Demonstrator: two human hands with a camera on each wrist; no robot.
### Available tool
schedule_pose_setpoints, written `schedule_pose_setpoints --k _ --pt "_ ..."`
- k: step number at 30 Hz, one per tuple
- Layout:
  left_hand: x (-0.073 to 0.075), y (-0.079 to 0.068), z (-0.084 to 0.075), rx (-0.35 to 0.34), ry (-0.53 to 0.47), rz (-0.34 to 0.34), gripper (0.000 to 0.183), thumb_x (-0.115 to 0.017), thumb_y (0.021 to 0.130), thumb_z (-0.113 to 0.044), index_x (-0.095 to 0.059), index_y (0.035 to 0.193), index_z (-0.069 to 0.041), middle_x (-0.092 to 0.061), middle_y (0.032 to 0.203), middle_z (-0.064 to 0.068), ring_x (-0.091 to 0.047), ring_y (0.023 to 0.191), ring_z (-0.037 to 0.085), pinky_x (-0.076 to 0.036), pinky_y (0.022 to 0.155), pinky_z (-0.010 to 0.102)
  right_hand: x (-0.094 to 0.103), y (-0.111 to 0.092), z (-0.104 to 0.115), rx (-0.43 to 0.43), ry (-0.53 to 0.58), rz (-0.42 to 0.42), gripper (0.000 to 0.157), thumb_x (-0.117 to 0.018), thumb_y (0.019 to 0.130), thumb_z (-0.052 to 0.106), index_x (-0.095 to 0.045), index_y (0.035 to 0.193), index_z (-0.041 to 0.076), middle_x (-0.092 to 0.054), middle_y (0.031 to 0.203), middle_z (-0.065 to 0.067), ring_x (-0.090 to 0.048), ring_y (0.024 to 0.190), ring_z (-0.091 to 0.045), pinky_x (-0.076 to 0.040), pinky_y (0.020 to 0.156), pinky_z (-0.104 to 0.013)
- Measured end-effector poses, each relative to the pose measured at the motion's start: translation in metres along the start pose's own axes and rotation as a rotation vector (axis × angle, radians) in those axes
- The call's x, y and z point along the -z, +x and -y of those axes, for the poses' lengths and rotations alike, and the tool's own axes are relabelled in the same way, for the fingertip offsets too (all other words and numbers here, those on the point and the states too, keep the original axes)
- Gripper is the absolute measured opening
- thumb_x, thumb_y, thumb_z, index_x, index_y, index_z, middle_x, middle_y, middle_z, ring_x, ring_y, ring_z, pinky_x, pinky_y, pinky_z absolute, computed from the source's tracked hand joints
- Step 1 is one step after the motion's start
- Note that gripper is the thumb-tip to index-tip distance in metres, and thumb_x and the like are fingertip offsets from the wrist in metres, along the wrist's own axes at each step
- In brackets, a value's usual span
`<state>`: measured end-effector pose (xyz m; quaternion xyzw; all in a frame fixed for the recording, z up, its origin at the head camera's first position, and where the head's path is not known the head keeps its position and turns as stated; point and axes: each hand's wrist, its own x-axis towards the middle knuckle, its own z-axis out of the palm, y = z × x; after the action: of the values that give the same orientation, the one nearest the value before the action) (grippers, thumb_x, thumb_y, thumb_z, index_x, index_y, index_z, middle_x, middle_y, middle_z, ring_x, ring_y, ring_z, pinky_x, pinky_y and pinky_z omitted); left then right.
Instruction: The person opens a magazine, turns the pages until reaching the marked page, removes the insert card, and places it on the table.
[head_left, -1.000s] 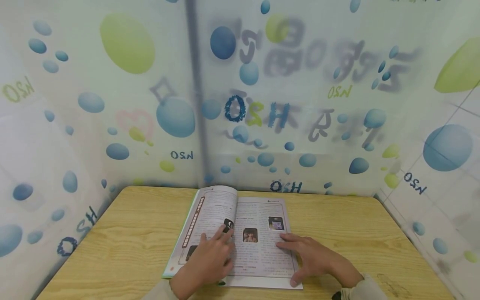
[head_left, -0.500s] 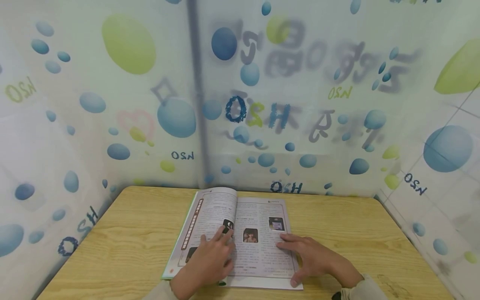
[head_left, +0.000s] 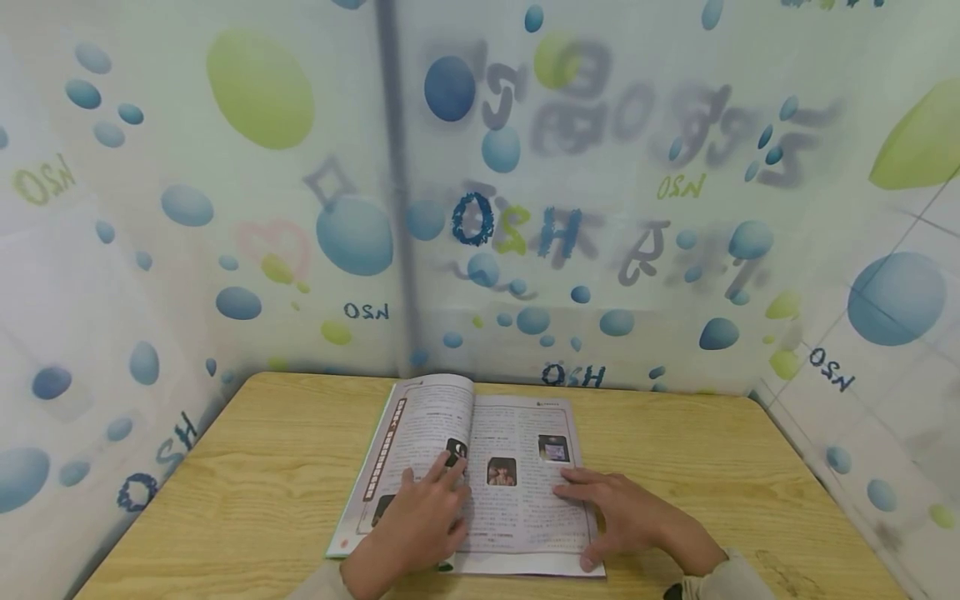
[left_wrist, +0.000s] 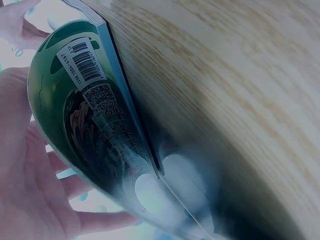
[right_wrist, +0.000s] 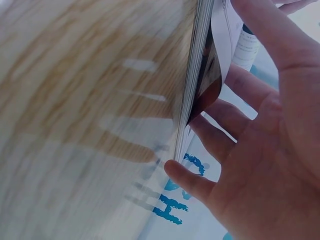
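An open magazine (head_left: 525, 508) lies on the wooden table, with columns of small print and several photos. Its left half bulges up near the spine. My left hand (head_left: 420, 518) rests on the left page, fingers spread over a dark photo. In the left wrist view, the green back cover (left_wrist: 70, 107) with a barcode label (left_wrist: 86, 67) curves up beside that hand. At the right edge, my right hand (head_left: 630, 518) rests with its fingers on the page and its thumb at the lower corner. The right wrist view shows those fingers relaxed beside the stacked page edges (right_wrist: 192, 75).
The wood-grain table (head_left: 697, 450) extends to both sides of the magazine. Behind it hangs a pale curtain (head_left: 660, 333) with blue and green drops and reversed H2O lettering. Similar sheets close off the left and right sides.
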<state>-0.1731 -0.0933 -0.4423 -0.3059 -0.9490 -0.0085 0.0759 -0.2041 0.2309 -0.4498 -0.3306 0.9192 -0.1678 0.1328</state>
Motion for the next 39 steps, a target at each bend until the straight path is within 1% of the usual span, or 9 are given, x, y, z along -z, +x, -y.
schedule_pose_setpoints --k 5,12,15,18,21,25,27,33,39 --pt "0.001 0.001 -0.001 -0.022 0.04 -0.01 0.033 -0.064 0.088 -0.035 -0.073 0.11 -0.012 -0.057 0.14 0.013 -0.048 0.133 0.036 -0.044 0.093 0.066 0.001 0.0 0.001 0.004 -0.001 -0.009 0.092 -0.075 0.068 0.069 -0.056 0.143 0.019 -0.045 0.152 -0.01 -0.044 0.137 -0.037 -0.04 0.103 -0.061" --pt "-0.002 0.002 -0.006 -0.072 0.084 -0.096 0.031 -0.066 0.087 -0.039 -0.073 0.105 -0.015 -0.06 0.134 0.012 -0.053 0.128 0.032 -0.049 0.088 0.061 0.001 0.003 0.003 0.01 -0.009 -0.032 0.089 -0.072 0.071 0.07 -0.059 0.14 0.015 -0.048 0.15 -0.011 -0.047 0.135 -0.036 -0.041 0.103 -0.058" --pt "-0.003 0.003 -0.009 -0.098 0.064 -0.107 0.033 -0.064 0.089 -0.043 -0.073 0.106 -0.016 -0.061 0.133 0.01 -0.054 0.128 0.031 -0.05 0.089 0.06 0.0 0.004 0.004 0.017 -0.021 -0.047 0.089 -0.071 0.072 0.071 -0.06 0.139 0.013 -0.049 0.148 -0.012 -0.048 0.134 -0.035 -0.042 0.103 -0.058" --pt "-0.002 0.004 -0.013 -0.118 0.02 -0.068 0.042 -0.06 0.09 -0.053 -0.073 0.108 -0.017 -0.059 0.136 0.009 -0.052 0.13 0.032 -0.048 0.092 0.06 0.0 0.005 0.004 0.018 -0.036 -0.06 0.089 -0.07 0.073 0.071 -0.059 0.139 0.012 -0.051 0.147 -0.012 -0.048 0.134 -0.036 -0.042 0.103 -0.058" --pt "-0.001 0.003 -0.017 -0.129 -0.001 -0.023 0.055 -0.058 0.086 -0.066 -0.072 0.113 -0.019 -0.056 0.14 0.007 -0.049 0.133 0.032 -0.045 0.096 0.062 0.0 0.005 0.005 0.009 -0.045 -0.069 0.088 -0.068 0.075 0.072 -0.059 0.139 0.013 -0.052 0.146 -0.012 -0.047 0.135 -0.036 -0.039 0.104 -0.06" --pt "-0.001 0.003 -0.02 -0.141 0.034 0.0 0.065 -0.059 0.08 -0.075 -0.071 0.116 -0.022 -0.054 0.143 0.005 -0.049 0.133 0.031 -0.043 0.099 0.061 0.001 0.006 0.007 0.013 -0.052 -0.096 0.085 -0.065 0.078 0.072 -0.06 0.137 0.012 -0.054 0.143 -0.012 -0.045 0.136 -0.038 -0.035 0.106 -0.062" --pt "-0.002 0.003 -0.02 -0.148 0.052 -0.009 0.064 -0.061 0.079 -0.074 -0.071 0.116 -0.023 -0.055 0.141 0.005 -0.051 0.131 0.03 -0.044 0.097 0.06 0.001 0.006 0.008 0.022 -0.061 -0.122 0.083 -0.064 0.079 0.072 -0.061 0.136 0.012 -0.055 0.142 -0.012 -0.045 0.135 -0.038 -0.035 0.106 -0.062" --pt "-0.003 0.004 -0.018 -0.192 0.076 -0.093 0.055 -0.07 0.079 -0.064 -0.068 0.115 -0.023 -0.059 0.135 0.005 -0.057 0.122 0.027 -0.05 0.089 0.054 0.004 0.006 0.011 0.036 -0.083 -0.194 0.084 -0.062 0.081 0.073 -0.059 0.137 0.011 -0.057 0.14 -0.011 -0.048 0.133 -0.037 -0.036 0.105 -0.063" --pt "-0.002 0.004 -0.017 -0.241 -0.019 -0.16 0.058 -0.07 0.088 -0.045 -0.055 0.139 -0.021 -0.059 0.137 0.005 -0.06 0.119 0.024 -0.052 0.088 0.05 0.009 0.005 0.013 -0.003 -0.076 -0.241 0.084 -0.06 0.082 0.073 -0.055 0.142 0.015 -0.055 0.142 -0.014 -0.047 0.134 -0.039 -0.036 0.104 -0.065"
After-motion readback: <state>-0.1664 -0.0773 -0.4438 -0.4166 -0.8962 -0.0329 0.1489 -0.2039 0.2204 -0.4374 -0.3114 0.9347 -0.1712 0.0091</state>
